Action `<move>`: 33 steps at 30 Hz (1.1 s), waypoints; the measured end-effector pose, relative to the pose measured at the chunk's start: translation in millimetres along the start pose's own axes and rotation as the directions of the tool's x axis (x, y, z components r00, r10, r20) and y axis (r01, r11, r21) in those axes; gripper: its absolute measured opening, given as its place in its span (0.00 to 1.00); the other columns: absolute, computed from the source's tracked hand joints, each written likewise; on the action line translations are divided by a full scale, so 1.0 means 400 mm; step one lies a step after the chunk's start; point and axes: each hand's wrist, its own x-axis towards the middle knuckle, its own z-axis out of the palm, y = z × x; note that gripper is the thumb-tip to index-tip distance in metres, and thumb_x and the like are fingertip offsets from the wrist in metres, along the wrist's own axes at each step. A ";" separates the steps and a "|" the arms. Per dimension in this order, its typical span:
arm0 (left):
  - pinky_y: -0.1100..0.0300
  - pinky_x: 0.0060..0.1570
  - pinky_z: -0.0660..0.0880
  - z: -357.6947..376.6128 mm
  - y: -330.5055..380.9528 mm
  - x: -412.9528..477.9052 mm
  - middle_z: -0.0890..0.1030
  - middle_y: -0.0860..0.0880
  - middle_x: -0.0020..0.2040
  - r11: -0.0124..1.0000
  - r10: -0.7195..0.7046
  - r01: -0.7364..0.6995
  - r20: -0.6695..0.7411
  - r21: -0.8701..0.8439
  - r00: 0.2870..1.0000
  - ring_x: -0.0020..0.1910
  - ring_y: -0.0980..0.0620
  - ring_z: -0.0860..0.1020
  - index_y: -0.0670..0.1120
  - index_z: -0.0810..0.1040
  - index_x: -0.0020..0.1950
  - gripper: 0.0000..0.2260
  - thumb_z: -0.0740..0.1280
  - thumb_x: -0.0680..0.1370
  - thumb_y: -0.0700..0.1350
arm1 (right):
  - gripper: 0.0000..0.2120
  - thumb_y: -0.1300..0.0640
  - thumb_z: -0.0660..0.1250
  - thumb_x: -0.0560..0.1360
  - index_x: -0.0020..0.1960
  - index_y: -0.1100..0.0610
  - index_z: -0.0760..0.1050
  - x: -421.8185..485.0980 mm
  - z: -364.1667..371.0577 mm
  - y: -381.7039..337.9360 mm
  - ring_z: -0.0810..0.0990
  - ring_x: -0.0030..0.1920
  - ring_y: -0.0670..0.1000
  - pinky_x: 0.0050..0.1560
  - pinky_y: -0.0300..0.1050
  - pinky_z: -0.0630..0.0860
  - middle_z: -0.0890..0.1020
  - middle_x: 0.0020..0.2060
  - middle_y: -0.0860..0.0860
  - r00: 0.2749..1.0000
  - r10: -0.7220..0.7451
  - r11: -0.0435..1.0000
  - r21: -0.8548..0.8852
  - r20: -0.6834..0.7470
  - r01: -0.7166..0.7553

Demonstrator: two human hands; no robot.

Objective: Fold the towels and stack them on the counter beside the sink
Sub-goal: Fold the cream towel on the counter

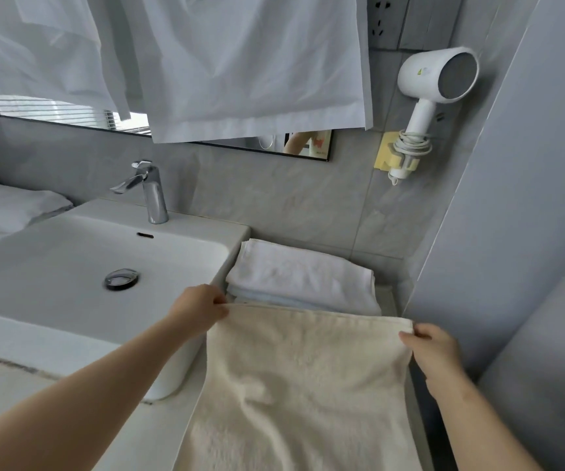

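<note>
2 hands are working well apart. Right of the sink (70,266), the left hand (203,307) is pinching the far-left corner of the cream towel (301,385), and the right hand (434,348) is pinching its far-right corner. The towel is lying on the counter (152,436), lengthwise toward the person, its held edge just short of the folded white stack (305,280) (both hands equally near).

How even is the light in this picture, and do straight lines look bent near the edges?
Head view: the light is soft and even, with faint shadows only; small glints sit on the faucet; wide-angle distortion tilts and bows the lower edge of the mirror; the beige towel, the left hand and the right hand look reasonably sharp.
</note>
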 end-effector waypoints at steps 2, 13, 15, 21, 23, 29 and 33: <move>0.61 0.45 0.69 0.024 0.003 0.016 0.75 0.47 0.52 0.995 0.000 0.003 -0.032 0.097 0.999 0.52 0.48 0.74 0.49 0.79 0.53 0.08 0.63 0.77 0.45 | 0.13 0.69 0.65 0.74 0.58 0.69 0.75 0.022 0.007 0.016 0.74 0.47 0.56 0.48 0.49 0.70 0.78 0.48 0.58 1.000 -0.001 1.000 0.004 -0.004 0.001; 0.57 0.44 0.73 0.149 0.008 0.094 0.80 0.45 0.46 0.978 -0.162 0.154 -0.046 -0.138 0.986 0.50 0.43 0.78 0.46 0.76 0.46 0.09 0.57 0.77 0.38 | 0.09 0.68 0.59 0.77 0.57 0.64 0.71 0.127 0.102 0.103 0.71 0.31 0.52 0.31 0.42 0.69 0.73 0.34 0.55 0.989 0.137 0.986 0.087 0.063 -0.142; 0.57 0.48 0.68 0.178 0.003 0.091 0.79 0.42 0.55 0.981 -0.163 0.159 -0.025 -0.113 0.986 0.56 0.42 0.74 0.43 0.76 0.56 0.11 0.57 0.77 0.38 | 0.15 0.67 0.60 0.76 0.62 0.62 0.71 0.124 0.114 0.122 0.72 0.34 0.50 0.34 0.42 0.69 0.77 0.41 0.55 0.985 0.132 0.989 0.055 0.112 -0.138; 0.60 0.62 0.66 0.263 0.008 -0.018 0.63 0.48 0.74 0.999 0.004 0.003 0.160 -0.047 0.987 0.67 0.48 0.70 0.50 0.58 0.76 0.25 0.60 0.80 0.48 | 0.26 0.62 0.63 0.76 0.73 0.52 0.63 0.075 0.115 0.197 0.71 0.65 0.54 0.60 0.49 0.68 0.70 0.69 0.54 0.955 0.181 0.983 -0.042 0.233 -0.176; 0.58 0.70 0.59 0.292 0.008 -0.066 0.56 0.52 0.77 0.991 0.098 -0.113 0.202 0.064 0.975 0.74 0.52 0.60 0.54 0.55 0.77 0.26 0.59 0.80 0.53 | 0.23 0.61 0.63 0.75 0.70 0.54 0.67 0.047 0.108 0.227 0.72 0.63 0.55 0.60 0.47 0.69 0.72 0.66 0.54 0.966 0.181 0.977 -0.151 0.187 -0.153; 0.47 0.69 0.61 0.349 0.023 -0.201 0.64 0.52 0.74 0.930 0.270 -0.315 0.226 0.191 0.936 0.74 0.46 0.61 0.59 0.59 0.73 0.26 0.52 0.75 0.61 | 0.18 0.60 0.65 0.74 0.63 0.58 0.73 -0.052 0.034 0.275 0.74 0.60 0.59 0.56 0.47 0.69 0.76 0.60 0.57 0.983 0.154 0.893 -0.439 0.098 -0.096; 0.46 0.73 0.50 0.397 0.030 -0.246 0.53 0.52 0.78 0.899 0.286 -0.375 0.343 0.228 0.895 0.77 0.45 0.50 0.59 0.54 0.75 0.37 0.39 0.67 0.68 | 0.07 0.65 0.66 0.72 0.49 0.60 0.73 -0.116 -0.015 0.294 0.75 0.44 0.57 0.42 0.44 0.68 0.79 0.47 0.58 0.982 0.148 0.924 -0.371 0.118 -0.095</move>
